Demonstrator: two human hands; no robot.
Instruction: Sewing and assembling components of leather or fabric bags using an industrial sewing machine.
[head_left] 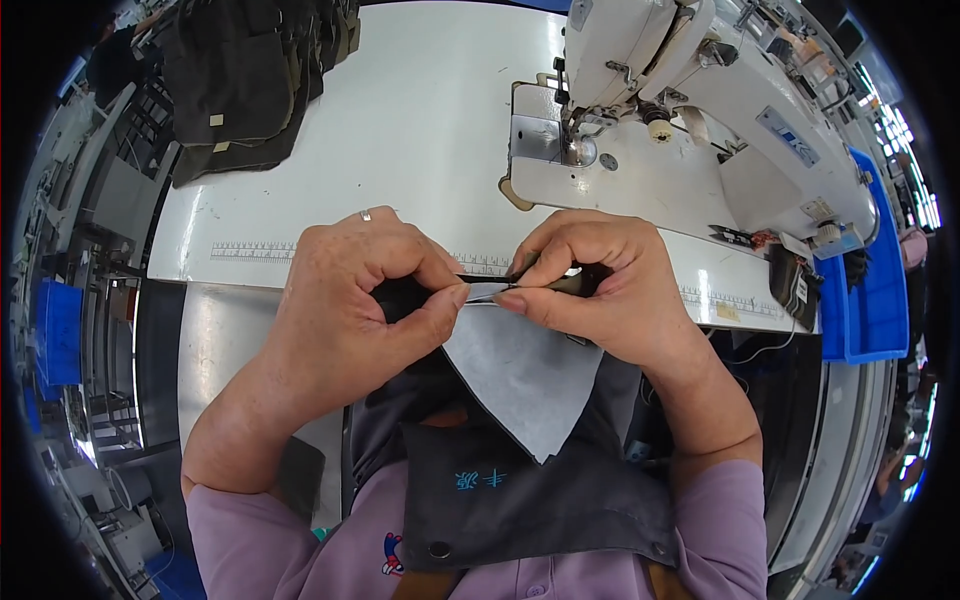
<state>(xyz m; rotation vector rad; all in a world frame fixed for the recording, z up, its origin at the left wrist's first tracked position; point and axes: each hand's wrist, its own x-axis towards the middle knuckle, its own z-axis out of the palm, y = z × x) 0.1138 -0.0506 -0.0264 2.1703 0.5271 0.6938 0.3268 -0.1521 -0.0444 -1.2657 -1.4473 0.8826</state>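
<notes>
A dark fabric piece with a light grey backing [528,372] hangs from my two hands, its lower end narrowing to a point over my apron. My left hand [355,290] pinches its upper edge between thumb and forefinger. Close beside it, my right hand [610,280] pinches the same edge, thumb underneath and bent fingers above. Between the fingertips the edge appears folded, with a dark strip along the top. My fingers hide part of that fold. Both hands are at the near edge of the white table [420,130].
A white sewing machine [765,120] stands at the right. Dark fabric pieces [235,90] are stacked at the far left. Small snips [732,236] and dark fabric [793,285] lie near the right edge, beside a blue bin [835,310]. A printed ruler [250,252] runs along the front.
</notes>
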